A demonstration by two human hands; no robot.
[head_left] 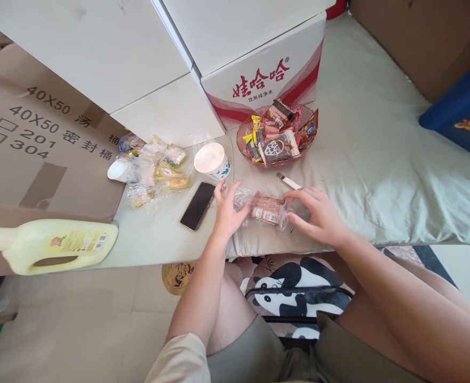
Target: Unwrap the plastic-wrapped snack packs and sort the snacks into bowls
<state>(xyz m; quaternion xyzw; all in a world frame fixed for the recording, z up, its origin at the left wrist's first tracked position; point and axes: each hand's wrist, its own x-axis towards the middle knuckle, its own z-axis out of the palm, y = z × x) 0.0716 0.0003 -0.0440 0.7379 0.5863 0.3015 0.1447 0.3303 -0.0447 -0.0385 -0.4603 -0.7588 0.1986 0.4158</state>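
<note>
A clear-wrapped snack packet point(265, 209) with a reddish-brown bar inside lies on the pale green cloth point(378, 175). My left hand point(227, 208) grips its left end, fingers curled around the crinkled plastic. My right hand point(318, 213) presses on the packet's right end, fingers bent over the wrapper. Both hands are in contact with the same packet, near the front edge of the surface.
A pink bowl point(242, 144) of wrapped snacks stands behind the hands. A white lighter point(288, 181), a paper cup point(211, 159), a black phone point(198, 205), empty wrappers point(157, 170) and a yellow jug point(55, 246) lie around. Cardboard boxes point(264, 69) stand behind.
</note>
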